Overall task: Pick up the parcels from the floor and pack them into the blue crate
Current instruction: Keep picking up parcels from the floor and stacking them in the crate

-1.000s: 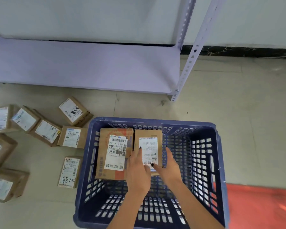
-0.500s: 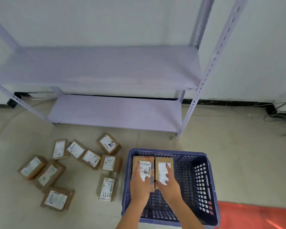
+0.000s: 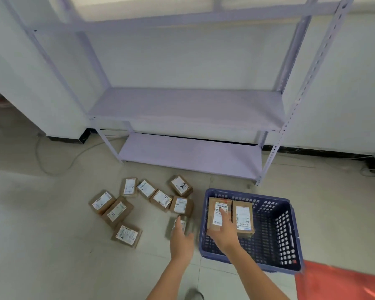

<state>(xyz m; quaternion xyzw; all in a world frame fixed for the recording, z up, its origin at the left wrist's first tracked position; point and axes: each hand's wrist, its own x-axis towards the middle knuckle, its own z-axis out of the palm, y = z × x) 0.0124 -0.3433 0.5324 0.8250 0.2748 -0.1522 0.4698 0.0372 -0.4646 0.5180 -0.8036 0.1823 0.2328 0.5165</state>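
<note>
A lavender metal shelving unit (image 3: 188, 109) stands against the white wall (image 3: 182, 61), beyond the hands. Pale floor tiles (image 3: 41, 245) spread left of them; a red mat (image 3: 342, 284) lies to their right.

Storeroom: bare metal shelving (image 3: 186, 109), labelled parcels (image 3: 160, 199) on tiled floor (image 3: 52, 245).

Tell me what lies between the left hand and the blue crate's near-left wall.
In the head view, only bare floor tile separates the left hand from the blue crate. The nearest floor parcel lies beyond the fingertips, not in that gap.
</note>
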